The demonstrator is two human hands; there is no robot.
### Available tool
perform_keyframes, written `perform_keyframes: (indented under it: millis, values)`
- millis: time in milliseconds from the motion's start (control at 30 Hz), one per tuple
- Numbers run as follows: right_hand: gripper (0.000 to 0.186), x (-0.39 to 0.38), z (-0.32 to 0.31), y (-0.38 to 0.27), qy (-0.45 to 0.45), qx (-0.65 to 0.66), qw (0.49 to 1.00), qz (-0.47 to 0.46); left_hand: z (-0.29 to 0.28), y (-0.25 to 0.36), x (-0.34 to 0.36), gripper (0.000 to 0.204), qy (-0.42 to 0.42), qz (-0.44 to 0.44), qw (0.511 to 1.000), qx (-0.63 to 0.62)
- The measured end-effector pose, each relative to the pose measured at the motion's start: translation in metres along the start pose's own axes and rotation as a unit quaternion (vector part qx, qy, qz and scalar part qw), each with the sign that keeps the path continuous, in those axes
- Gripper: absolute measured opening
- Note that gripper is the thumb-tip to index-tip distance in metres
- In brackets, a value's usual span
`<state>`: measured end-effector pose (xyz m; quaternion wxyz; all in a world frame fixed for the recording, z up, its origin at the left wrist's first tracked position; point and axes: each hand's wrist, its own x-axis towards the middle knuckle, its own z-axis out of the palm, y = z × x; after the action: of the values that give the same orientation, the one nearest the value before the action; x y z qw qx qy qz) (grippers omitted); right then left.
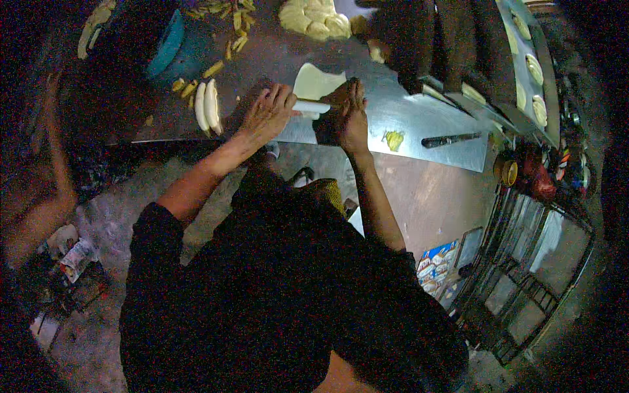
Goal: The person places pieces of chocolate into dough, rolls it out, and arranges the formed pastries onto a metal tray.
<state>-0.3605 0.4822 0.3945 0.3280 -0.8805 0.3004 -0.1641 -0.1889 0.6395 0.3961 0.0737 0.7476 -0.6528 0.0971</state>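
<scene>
A flat pale sheet of dough [318,80] lies on the metal worktable [262,65]. At its near edge is a smooth white roll [313,107]; whether it is rolled-up dough or a short pin I cannot tell. My left hand [270,114] bends its fingers over the roll's left end. Right of the sheet, my right hand [354,121] has its fingers stretched forward, partly in shadow, resting at the table surface. Two long shaped dough rolls [208,108] lie side by side left of my left hand. Several yellow filling strips [213,69] are scattered beyond them.
A dough mass [316,18] sits at the far side. A teal bowl [166,44] stands far left. A dark-handled knife [451,140] and a yellow dab [394,140] lie near the right front. Trays [534,72] with shaped dough line the right. Another person's arm [59,164] shows at left.
</scene>
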Motion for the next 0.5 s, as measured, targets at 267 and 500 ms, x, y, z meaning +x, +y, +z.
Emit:
perform_keyframes:
  millis: [267, 500]
  values:
    - [0.073, 0.076, 0.022, 0.056, 0.068, -0.292, 0.950, 0.084, 0.057, -0.024, 0.092, 0.036, 0.171, -0.172, 0.969, -0.043]
    - [0.049, 0.122, 0.082, 0.243, 0.199, -0.423, 0.884, 0.031, 0.068, -0.060, 0.157, 0.039, 0.163, -0.243, 0.954, -0.058]
